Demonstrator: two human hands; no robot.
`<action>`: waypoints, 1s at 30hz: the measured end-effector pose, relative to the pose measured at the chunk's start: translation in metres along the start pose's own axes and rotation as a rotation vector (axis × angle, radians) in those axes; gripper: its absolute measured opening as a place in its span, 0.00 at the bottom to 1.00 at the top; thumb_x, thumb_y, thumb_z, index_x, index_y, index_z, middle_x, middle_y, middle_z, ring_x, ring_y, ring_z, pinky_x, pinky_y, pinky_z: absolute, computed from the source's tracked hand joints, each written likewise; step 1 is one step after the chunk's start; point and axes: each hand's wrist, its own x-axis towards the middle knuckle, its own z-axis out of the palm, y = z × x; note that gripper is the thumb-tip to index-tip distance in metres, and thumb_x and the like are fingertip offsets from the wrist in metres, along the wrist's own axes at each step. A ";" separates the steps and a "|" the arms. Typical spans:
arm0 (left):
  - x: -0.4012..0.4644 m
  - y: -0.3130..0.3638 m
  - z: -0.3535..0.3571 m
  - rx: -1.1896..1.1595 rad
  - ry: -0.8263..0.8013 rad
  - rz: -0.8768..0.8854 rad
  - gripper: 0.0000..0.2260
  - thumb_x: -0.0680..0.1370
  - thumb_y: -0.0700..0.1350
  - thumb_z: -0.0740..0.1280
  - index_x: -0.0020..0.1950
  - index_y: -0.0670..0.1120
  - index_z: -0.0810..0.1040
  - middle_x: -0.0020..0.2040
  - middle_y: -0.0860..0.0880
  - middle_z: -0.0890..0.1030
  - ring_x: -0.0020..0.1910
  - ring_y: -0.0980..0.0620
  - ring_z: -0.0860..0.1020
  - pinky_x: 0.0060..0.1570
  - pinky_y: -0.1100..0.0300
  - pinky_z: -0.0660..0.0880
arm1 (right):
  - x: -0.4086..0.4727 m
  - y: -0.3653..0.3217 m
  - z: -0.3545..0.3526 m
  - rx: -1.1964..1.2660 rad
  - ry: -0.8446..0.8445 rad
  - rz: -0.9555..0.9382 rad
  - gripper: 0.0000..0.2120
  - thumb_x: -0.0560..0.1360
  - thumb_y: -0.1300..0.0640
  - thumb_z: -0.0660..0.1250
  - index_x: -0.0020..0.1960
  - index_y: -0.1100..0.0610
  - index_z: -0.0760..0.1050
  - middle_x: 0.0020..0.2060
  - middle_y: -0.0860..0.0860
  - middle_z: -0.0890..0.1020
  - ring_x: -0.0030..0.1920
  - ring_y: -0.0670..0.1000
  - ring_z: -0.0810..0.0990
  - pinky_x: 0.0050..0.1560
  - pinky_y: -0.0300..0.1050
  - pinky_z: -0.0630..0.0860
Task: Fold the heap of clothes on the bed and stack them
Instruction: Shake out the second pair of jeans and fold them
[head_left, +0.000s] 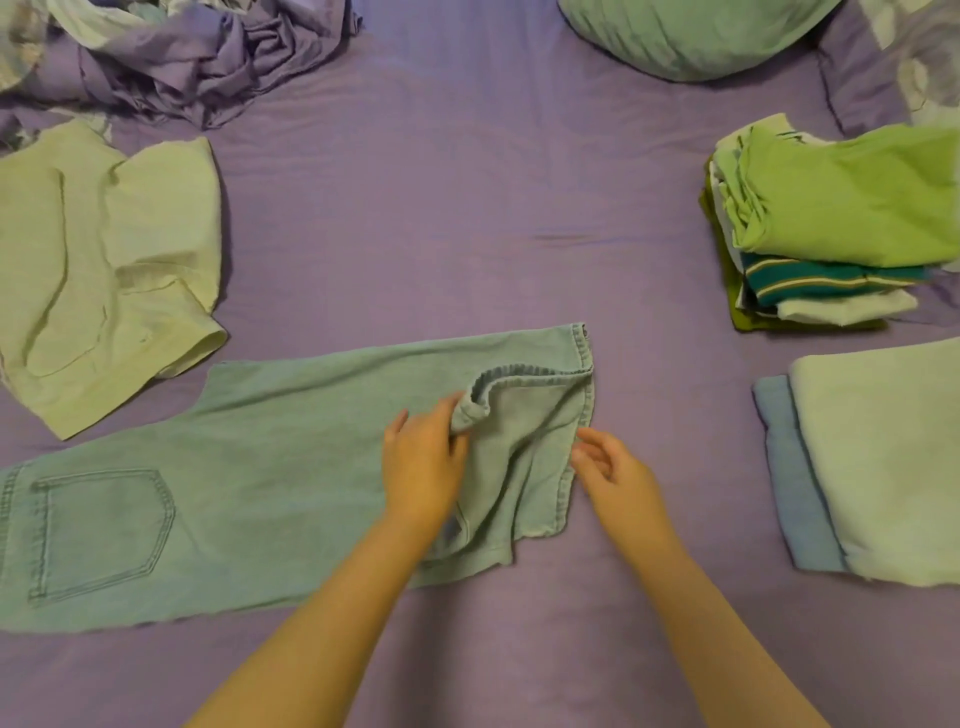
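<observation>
Purple bed (467, 182), jeans (234, 467) under hands (423, 467)

On the bed (467, 182), the left hand (423, 467) grips the jeans (270, 457) hem while the right hand (615, 470) hovers loose beside it.

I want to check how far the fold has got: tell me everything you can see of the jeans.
The jeans are light blue denim, lying flat across the purple bed sheet, back pocket showing at the left. The leg end at the right is turned back and rumpled. The left hand holds the hem; the right hand hovers open beside its edge.
</observation>
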 end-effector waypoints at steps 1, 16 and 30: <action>0.009 -0.006 -0.005 0.017 0.005 -0.024 0.22 0.77 0.44 0.66 0.71 0.48 0.69 0.45 0.47 0.82 0.48 0.44 0.79 0.67 0.48 0.65 | 0.000 0.009 0.002 -0.067 0.011 0.019 0.17 0.78 0.59 0.64 0.67 0.57 0.71 0.59 0.53 0.79 0.57 0.49 0.78 0.55 0.40 0.72; -0.037 -0.036 0.023 0.310 -0.166 0.030 0.36 0.75 0.69 0.49 0.78 0.51 0.54 0.78 0.42 0.51 0.77 0.41 0.51 0.72 0.40 0.49 | -0.013 0.044 0.010 -0.261 0.256 0.074 0.24 0.78 0.60 0.61 0.73 0.56 0.61 0.66 0.55 0.73 0.59 0.57 0.75 0.52 0.49 0.71; -0.046 0.005 0.049 -0.430 -0.096 -0.312 0.36 0.76 0.37 0.67 0.78 0.45 0.52 0.73 0.44 0.60 0.71 0.50 0.61 0.63 0.70 0.56 | -0.022 0.101 -0.002 -1.006 0.167 -0.150 0.21 0.61 0.66 0.78 0.52 0.55 0.80 0.37 0.54 0.79 0.33 0.58 0.79 0.32 0.46 0.71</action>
